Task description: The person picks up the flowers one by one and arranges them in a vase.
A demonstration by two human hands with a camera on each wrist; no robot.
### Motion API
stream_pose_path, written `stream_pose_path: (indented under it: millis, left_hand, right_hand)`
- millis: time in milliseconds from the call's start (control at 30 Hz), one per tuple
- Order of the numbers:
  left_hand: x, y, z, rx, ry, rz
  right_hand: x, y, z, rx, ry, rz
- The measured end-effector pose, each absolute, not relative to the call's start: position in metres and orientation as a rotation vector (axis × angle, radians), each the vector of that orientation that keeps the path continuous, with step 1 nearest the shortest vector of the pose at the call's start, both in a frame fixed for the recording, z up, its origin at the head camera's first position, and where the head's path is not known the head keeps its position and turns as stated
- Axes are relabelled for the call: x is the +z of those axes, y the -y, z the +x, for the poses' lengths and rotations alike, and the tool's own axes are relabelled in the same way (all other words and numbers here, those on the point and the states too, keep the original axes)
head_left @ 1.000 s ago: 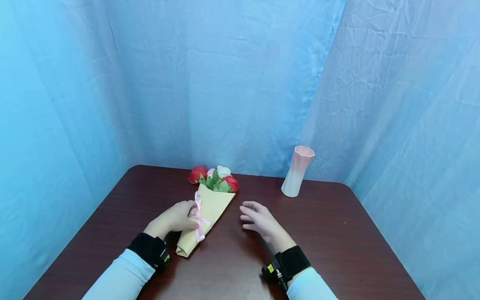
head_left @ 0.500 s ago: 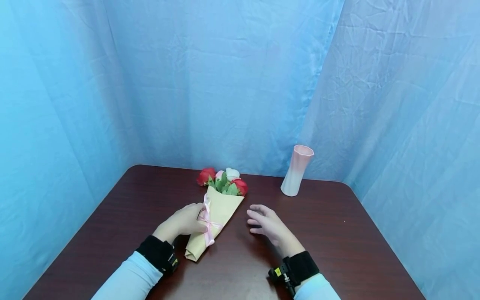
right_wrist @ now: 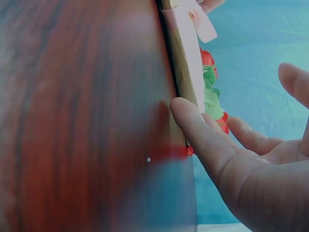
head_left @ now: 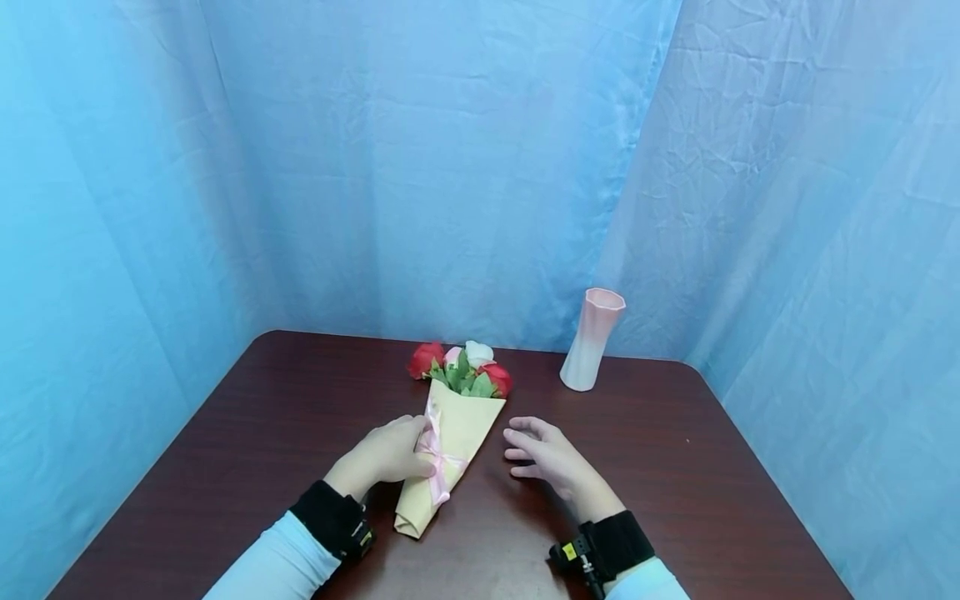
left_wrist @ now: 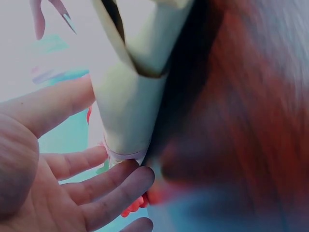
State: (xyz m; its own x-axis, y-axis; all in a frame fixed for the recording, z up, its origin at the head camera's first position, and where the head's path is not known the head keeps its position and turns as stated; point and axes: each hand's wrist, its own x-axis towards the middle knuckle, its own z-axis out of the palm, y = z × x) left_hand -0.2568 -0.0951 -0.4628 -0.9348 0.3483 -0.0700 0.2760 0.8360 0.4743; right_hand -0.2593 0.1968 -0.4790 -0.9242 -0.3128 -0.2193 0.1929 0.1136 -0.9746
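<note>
One bouquet (head_left: 468,425) lies low over the worktop (head_left: 712,500), left of the vase and nearer the person; four blooms show: two red roses (head_left: 496,379), one pink flower (head_left: 452,356) and one white flower (head_left: 479,353). One pink ribbon (head_left: 437,454) ties its single paper wrap. The left hand (head_left: 388,451), farther left of the vase, holds the bouquet between thumb and fingers. The right hand (head_left: 553,458), in front of the vase, has loosely spread fingers, apart from the bouquet. One vase (head_left: 592,340) stands upright.
</note>
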Motion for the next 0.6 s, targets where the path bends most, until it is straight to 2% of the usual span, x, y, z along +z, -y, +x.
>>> stream_pose_path:
  millis: [600]
  left_hand:
    - [-0.457,0.066,-0.238,0.678,-2.815,0.545]
  right_hand:
    - [-0.477,-0.218,-0.251,-1.846,-2.055,-0.082]
